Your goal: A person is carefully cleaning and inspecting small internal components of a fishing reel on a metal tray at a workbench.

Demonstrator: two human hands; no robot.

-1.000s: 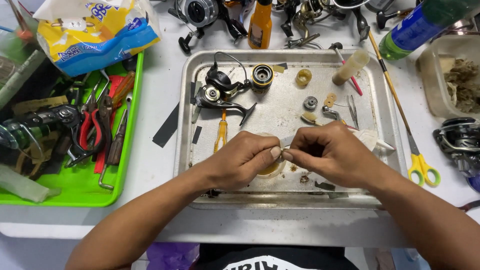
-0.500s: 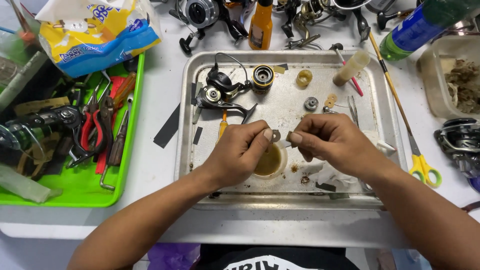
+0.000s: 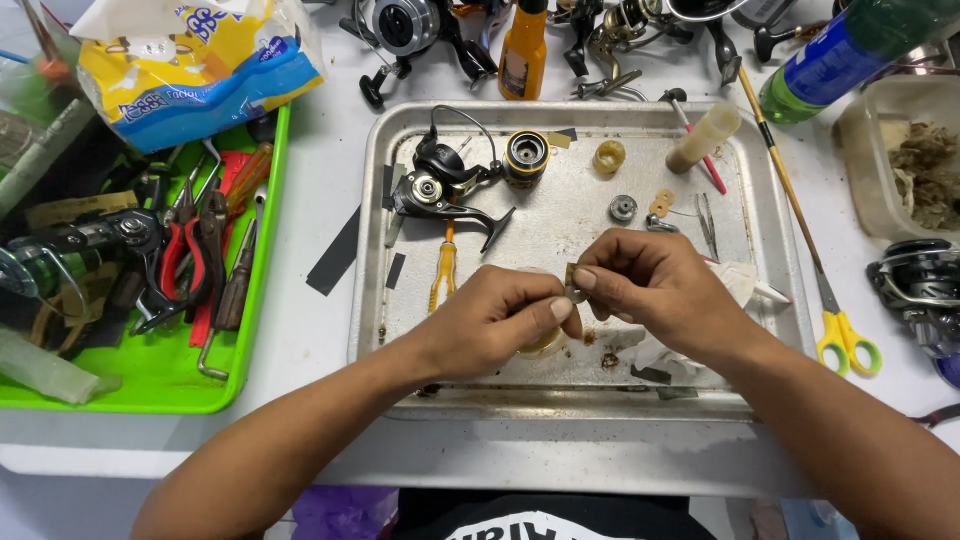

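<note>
Workbench seen from above. At far left a green tray (image 3: 150, 385) holds red-handled pliers (image 3: 188, 262), a screwdriver (image 3: 238, 285) and a dark reel (image 3: 70, 255); a yellow-and-blue bag (image 3: 190, 65) overlaps its top edge. At centre a steel tray (image 3: 560, 385) holds a black reel body (image 3: 440, 185) with a spool (image 3: 526, 158) just beside it, a yellow-handled tool (image 3: 442, 275), a small yellow ring (image 3: 609, 156), a grey round part (image 3: 623, 208), tan washers (image 3: 661, 203), tweezers (image 3: 706, 222) and a cream cylinder (image 3: 704, 136). A small cup (image 3: 545, 343) of yellowish grease sits under the left hand, mostly hidden. Beyond the tray stand an orange bottle (image 3: 523, 55) and more reels (image 3: 410, 25). To the right lie yellow-handled scissors (image 3: 845, 340), a green bottle (image 3: 850, 55) and a clear tub (image 3: 905, 165) containing brownish fibrous matter.

Against the view half a second before, the hands have drawn closer together, fingertips now nearly meeting, and the cup is more covered by the left hand.

The left hand (image 3: 490, 325) and right hand (image 3: 660, 290) both pinch a small metal part (image 3: 573, 285) between thumb and forefinger; the other fingers are curled. The part sits between the two hands, above the lower middle of the steel tray and just above the cup. A crumpled white tissue (image 3: 740, 285) lies under the right hand.
</note>
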